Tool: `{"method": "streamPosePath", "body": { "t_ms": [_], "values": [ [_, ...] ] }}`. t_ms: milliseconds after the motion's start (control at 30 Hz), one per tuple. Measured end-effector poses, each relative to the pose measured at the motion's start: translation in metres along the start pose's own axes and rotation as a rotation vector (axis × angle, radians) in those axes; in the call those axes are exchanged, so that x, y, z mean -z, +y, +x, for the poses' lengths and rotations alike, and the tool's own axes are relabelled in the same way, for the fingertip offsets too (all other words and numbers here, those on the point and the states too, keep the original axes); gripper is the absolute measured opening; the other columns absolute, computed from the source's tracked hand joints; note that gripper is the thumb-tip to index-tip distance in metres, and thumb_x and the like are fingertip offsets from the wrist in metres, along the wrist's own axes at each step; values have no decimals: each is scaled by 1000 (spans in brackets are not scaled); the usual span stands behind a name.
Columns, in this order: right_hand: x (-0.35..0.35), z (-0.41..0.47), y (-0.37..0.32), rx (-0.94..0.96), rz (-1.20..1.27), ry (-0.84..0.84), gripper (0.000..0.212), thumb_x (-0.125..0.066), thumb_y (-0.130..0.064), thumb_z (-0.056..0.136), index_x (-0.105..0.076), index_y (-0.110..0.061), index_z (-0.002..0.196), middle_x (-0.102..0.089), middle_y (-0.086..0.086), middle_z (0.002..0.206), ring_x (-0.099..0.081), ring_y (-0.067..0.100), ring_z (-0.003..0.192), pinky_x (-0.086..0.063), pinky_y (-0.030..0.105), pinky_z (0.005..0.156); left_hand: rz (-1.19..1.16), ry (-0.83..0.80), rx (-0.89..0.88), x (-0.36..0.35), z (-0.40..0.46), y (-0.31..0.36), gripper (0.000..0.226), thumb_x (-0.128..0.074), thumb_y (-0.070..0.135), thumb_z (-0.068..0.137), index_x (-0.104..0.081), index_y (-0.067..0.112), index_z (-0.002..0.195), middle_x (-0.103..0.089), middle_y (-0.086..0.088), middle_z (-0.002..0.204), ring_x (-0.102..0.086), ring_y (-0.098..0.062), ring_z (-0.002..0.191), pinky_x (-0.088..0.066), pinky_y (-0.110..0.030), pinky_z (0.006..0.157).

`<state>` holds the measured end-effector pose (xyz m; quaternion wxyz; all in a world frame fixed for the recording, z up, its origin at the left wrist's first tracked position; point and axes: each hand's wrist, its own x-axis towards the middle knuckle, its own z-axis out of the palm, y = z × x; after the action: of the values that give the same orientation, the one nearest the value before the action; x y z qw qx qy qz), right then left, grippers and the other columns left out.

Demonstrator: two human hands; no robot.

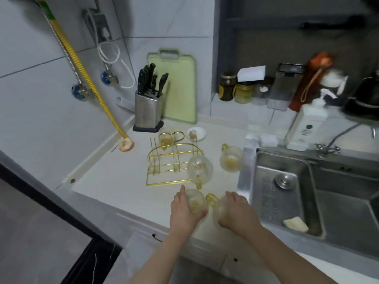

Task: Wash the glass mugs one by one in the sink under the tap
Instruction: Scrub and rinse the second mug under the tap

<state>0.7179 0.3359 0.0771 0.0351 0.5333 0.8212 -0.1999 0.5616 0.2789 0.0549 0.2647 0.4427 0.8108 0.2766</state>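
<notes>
Low in the middle of the frame, 2 glass mugs sit side by side on the white tabletop (114, 181), each in a hand. The left hand (183, 210) has its fingers wrapped around the left mug (194, 200), which holds a yellowish residue at the bottom. The right hand (235, 212) has its fingers closed around the right mug (218, 210), whose yellow handle points up and left toward the other mug. The 2 mugs are almost touching.

Just above them, a third mug (200, 169) lies at the right edge of a gold wire rack (164, 167), its handle toward the hands. To its right, near the sink's edge, a fourth mug (231, 158) stands upright with cloudy residue inside. A fifth mug (166, 138) stands behind the rack's heart-shaped loop, beside a small white dish (200, 133).

The steel sink (307, 191) fills the right of the frame, with a round drain stopper (284, 181) in it and a pale sponge (296, 223) at its near corner. The tap (328, 149) is at the sink's far rim, next to a white pump bottle (305, 126).

In the upper middle, a knife block (147, 113) stands in front of a green cutting board (178, 89) leaning against the wall. Jars (235, 89) line the ledge at upper right.
</notes>
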Motion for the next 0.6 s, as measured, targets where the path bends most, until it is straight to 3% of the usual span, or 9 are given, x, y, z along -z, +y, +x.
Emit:
{"method": "streamPosePath", "body": {
  "t_ms": [233,600],
  "values": [
    [14,-46,80,-136,54,65,80,-63,-46,76,-26,-15,140,-36,3,142,-36,25,128,-38,35,100,30,-112,-156,-56,-21,51,116,-75,51,69,1,22,151,-26,0,150,-26,-22,136,-31,-31,107],
    [25,-67,129,-295,127,114,93,-65,-44,77,-14,-11,148,-26,5,152,-29,26,137,-31,36,109,96,-175,-201,-87,-7,74,111,-77,43,71,-4,21,151,-28,-3,149,-27,-25,136,-29,-34,108]
  ]
}}
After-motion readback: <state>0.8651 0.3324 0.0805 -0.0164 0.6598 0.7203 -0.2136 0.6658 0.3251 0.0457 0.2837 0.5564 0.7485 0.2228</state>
